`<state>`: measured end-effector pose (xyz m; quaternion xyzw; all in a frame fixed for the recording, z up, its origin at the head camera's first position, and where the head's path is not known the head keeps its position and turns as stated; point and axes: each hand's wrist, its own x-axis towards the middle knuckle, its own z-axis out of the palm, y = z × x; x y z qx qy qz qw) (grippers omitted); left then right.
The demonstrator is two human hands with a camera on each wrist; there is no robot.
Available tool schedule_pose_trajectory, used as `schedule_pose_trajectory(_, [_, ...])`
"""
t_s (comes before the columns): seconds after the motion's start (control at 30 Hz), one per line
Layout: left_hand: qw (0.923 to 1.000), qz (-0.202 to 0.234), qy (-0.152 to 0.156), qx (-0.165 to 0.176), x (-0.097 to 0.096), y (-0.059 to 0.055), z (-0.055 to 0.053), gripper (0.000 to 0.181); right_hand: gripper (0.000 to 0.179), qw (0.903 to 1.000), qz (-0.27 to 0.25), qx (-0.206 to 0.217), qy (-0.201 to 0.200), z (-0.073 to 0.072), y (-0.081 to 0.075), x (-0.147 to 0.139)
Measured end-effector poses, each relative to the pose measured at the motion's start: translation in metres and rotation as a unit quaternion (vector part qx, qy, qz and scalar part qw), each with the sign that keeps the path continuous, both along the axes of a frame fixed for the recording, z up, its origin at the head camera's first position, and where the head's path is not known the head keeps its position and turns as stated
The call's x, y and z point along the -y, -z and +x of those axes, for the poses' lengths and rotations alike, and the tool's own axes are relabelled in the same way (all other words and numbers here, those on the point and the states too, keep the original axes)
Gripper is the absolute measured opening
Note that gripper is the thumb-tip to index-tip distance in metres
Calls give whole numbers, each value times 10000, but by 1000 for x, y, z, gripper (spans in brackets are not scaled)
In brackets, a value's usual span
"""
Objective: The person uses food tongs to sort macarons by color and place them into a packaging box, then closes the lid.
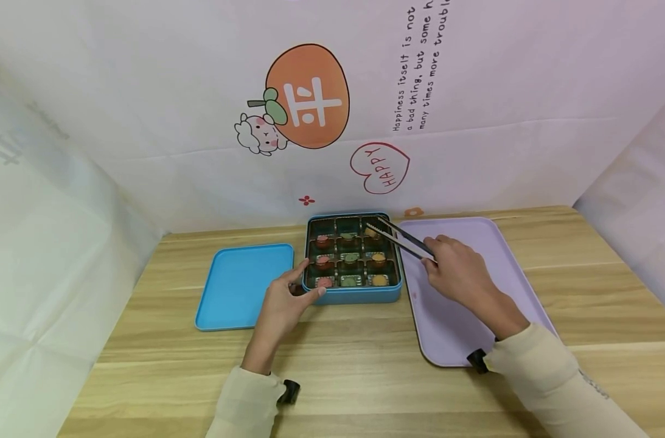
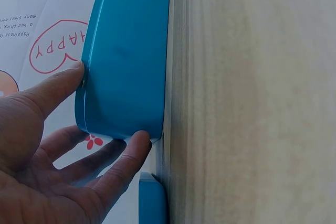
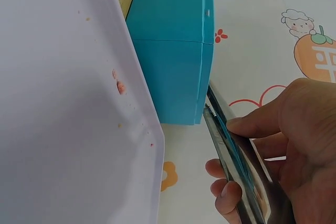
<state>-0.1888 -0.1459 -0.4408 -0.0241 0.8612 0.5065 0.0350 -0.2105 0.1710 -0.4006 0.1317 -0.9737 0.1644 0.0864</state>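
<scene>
A square blue tin [image 1: 359, 296] stands without its lid, a dark divider inside. Its compartments hold small cookies in columns: pink [image 1: 323, 282] at left, green [image 1: 351, 281] in the middle, yellow [image 1: 379, 280] at right. My left hand [image 1: 282, 301] holds the tin's front left corner, thumb on the front rim and fingers along the left side. My right hand [image 1: 458, 271] grips metal tongs [image 1: 400, 238]. Their tips reach into the back right compartment, beside a yellow cookie; whether they touch it cannot be told.
Right of the tin lies a lilac tray [image 1: 502, 255] with a few reddish crumbs [image 3: 121, 87]. To the left, a blue lid [image 1: 241, 289] lies on the wooden table [image 1: 365, 371]. A printed white cloth [image 1: 201, 79] rises behind the table's back edge.
</scene>
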Motion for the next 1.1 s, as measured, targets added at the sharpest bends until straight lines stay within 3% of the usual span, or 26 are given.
schedule_pose_trajectory(0.6, [10000, -37, 35, -20, -2, 0, 0, 72, 37, 9997, -159, 18, 172, 9, -1, -10])
schedule_pose_trajectory(0.97, [10000, -54, 24, -6, -2, 0, 0, 72, 30, 9956, -327, -596, 646, 29, 9, -60])
schedule_pose_trajectory(1.1, [10000, -71, 6, 20, -2, 0, 0, 71, 33, 9936, -388, -492, 944, 39, 16, -83])
